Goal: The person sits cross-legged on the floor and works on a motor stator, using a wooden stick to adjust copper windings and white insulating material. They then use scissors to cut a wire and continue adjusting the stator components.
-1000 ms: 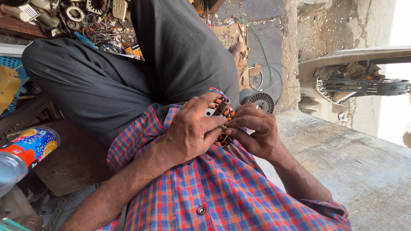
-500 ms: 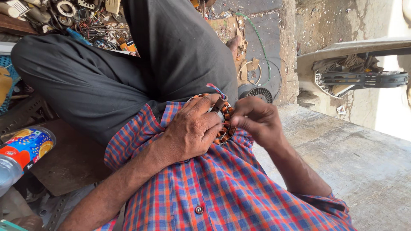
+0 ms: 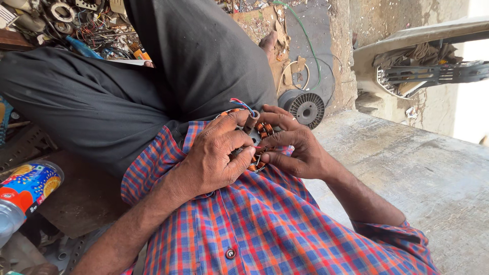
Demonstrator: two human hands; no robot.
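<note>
Both hands were on it: the left hand clamped the copper-wound stator against the checked shirt, fingers curled tight around its rim. The right hand pinched the far edge (thumb underneath, fingertips pressed together). Red and blue wires poked above.

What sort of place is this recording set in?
Probably a small repair workshop for electric motors: both hands grip a copper-wound stator, a heap of scrap parts and wires lies nearby, and a finned rotor disc sits on the floor.
</note>
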